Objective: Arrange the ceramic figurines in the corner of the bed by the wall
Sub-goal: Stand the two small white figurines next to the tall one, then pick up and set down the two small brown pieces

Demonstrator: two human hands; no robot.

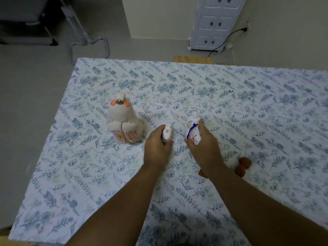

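Nearest, both my forearms reach out over the floral bedsheet (92, 174). Left hand (157, 146): fingers wrapped around a small white figurine (167, 133), held upright just above or on the sheet; I cannot tell which. Right hand (204, 148): clamped on a white figurine with a purple cord (192, 129), likewise upright, just right of the first. Item three, the large white figurine with pink flowers (124, 121), stands alone on the sheet left of my hands, untouched. Item four, a small brown figurine (243, 165), lies near right on the sheet; another brown piece shows partly behind my right wrist. Far side: the bed's edge, floor, a white cabinet (213, 23) against the wall. Status, as I judge it: two pieces in hand, none visibly grouped in a wall-side corner yet; most of the arranging remains.
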